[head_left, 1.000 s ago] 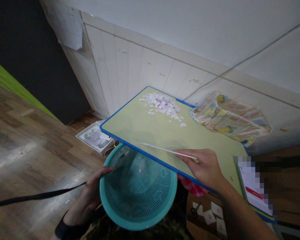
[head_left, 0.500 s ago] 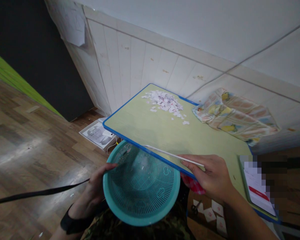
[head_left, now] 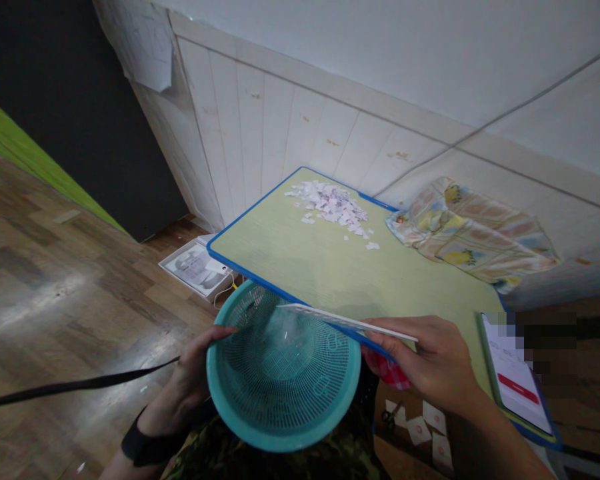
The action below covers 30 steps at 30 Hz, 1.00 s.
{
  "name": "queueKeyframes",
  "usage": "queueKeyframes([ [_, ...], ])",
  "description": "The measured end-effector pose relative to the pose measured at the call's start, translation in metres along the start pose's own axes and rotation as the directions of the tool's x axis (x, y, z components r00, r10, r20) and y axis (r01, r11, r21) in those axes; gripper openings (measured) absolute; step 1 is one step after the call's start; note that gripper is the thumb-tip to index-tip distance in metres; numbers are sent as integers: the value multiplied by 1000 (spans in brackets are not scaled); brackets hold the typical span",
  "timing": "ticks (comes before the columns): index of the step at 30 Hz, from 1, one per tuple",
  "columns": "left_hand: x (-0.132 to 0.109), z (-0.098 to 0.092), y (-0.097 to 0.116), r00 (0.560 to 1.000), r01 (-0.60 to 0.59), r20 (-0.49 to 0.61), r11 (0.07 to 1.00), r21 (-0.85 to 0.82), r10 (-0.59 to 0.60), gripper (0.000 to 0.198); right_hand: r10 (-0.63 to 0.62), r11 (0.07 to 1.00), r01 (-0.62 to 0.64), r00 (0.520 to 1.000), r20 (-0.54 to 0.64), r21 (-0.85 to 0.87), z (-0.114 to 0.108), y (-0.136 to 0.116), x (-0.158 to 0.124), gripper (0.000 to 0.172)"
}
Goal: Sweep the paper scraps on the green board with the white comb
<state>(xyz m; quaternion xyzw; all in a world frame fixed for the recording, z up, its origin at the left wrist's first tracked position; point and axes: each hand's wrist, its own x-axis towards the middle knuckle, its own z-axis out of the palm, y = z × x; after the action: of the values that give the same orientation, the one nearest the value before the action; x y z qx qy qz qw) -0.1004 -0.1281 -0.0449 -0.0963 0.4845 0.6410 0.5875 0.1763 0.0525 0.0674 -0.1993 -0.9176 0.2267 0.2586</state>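
My left hand (head_left: 200,360) grips the left rim of a round turquoise plastic colander (head_left: 280,437), thumb over the edge. The colander leans against the table's near edge above my lap, with a small clear, shiny patch inside that I cannot make out. My right hand (head_left: 425,353) is closed on a thin, flat white piece (head_left: 330,317), seen almost edge-on, so its kind is unclear. Its far end reaches over the colander's opening. A heap of small white paper scraps (head_left: 330,200) lies on the far part of the yellow-green table (head_left: 260,253) with a blue edge.
A patterned cloth (head_left: 470,227) lies by the wall, and a phone (head_left: 515,380) rests at the table's right end. Scissors (head_left: 389,419) and several white cards (head_left: 434,417) are below on the right. A white box (head_left: 195,267) with a cable stands on the floor at left.
My right hand has shifted slightly down and right. The white piece has come off the tabletop toward me, tilting to show more of its face above the colander. My left hand stays put.
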Motion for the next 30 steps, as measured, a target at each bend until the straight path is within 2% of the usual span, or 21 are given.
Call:
queueKeyframes([
  [2,3,-4,-2,1000,-10,8,1000,12,10,6,15,1000,-16,999,-42,-17,1,0,2,24],
  [4,6,-7,-3,1000,-14,5,1000,16,14,8,36,997,-46,990,-139,-68,2,6,9,17],
  [6,7,-7,-3,1000,-5,-7,1000,18,5,11,61,987,-96,967,-248,-130,4,17,21,14],
  [9,5,-3,-2,1000,18,-8,1000,2,-18,14,123,962,-195,934,-336,-192,5,42,52,20],
  [13,2,2,-1,999,27,-20,1000,-15,-27,14,193,929,-276,929,-316,-246,4,72,96,25],
  [16,1,4,-1,1000,20,-24,1000,-8,-21,14,221,912,-296,938,-268,-283,6,81,117,26],
  [20,-2,8,-1,999,-15,-29,1000,19,16,14,259,883,-304,951,-169,-359,3,79,123,27],
  [23,-6,11,1,999,-22,-37,1000,18,23,15,265,866,-291,957,-121,-407,-10,71,120,24],
  [27,-10,12,2,999,-20,-42,999,27,21,15,252,849,-280,960,-124,-448,-25,62,125,21],
  [30,-8,9,1,998,-17,-53,999,26,19,13,248,861,-283,959,-137,-423,-20,61,137,22],
])
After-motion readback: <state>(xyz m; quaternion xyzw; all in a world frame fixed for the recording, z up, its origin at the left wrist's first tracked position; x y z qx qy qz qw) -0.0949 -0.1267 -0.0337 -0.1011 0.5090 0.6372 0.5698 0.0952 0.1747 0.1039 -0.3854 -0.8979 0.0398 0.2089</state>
